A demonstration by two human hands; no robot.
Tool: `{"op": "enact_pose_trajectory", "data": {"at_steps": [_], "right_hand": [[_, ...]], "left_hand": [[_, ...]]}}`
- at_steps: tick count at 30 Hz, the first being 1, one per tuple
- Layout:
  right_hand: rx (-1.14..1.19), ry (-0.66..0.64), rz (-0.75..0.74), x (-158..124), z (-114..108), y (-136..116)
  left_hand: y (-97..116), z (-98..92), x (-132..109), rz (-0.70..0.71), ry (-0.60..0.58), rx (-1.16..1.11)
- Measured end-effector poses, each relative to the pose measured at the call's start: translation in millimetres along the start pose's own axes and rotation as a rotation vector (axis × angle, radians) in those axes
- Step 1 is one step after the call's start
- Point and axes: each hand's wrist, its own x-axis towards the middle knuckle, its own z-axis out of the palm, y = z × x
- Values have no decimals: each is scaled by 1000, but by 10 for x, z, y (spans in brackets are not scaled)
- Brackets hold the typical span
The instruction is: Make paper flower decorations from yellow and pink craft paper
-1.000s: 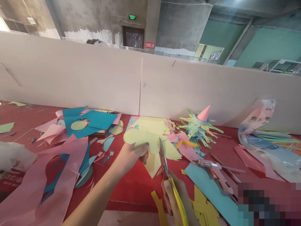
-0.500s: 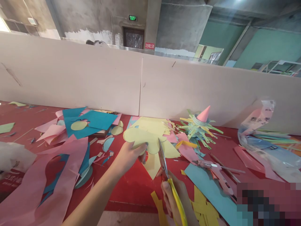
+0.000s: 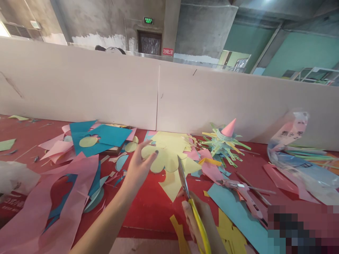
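A pale yellow paper piece with a scalloped, flower-like edge (image 3: pixel 161 160) is in my left hand (image 3: pixel 139 164). My thumb lies over its face, and the other fingers are at its upper left edge, partly hidden. My right hand (image 3: pixel 197 218) is closed around scissors (image 3: pixel 183 178) with yellow handles. The blades point away from me, their tips at the right edge of the scalloped paper. A pointed yellow paper offcut (image 3: pixel 172 190) shows below that piece. More yellow sheets (image 3: pixel 172 139) lie just behind it.
Pink paper scraps (image 3: pixel 82 183) and blue sheets (image 3: pixel 113 135) are on the left. To the right are a pink glue gun (image 3: pixel 245 194), a light blue sheet (image 3: pixel 235 215) and a spiky paper craft with a pink cone (image 3: pixel 229 127). A white panel (image 3: pixel 106 84) borders the red table (image 3: pixel 148 208).
My left hand has shifted its hold up and left along the paper, its fingers now at the upper edge. The scalloped paper has turned slightly. My right hand and scissors are nearly unmoved.
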Motion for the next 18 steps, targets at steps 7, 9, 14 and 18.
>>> {"op": "enact_pose_trajectory", "data": {"at_steps": [7,9,14,18], "right_hand": [[-26,-52,-25,42,38,11],[-24,-73,-35,24,44,-29],[21,-114,5,-16,22,-162],[43,-86,-9,-38,13,-196]], "left_hand": [[38,-127,40,271,94,369],[49,-97,22,268,-100,381],[-17,-23,-7,143,-238,342],[-98,-47,42,68,-262,272]]}}
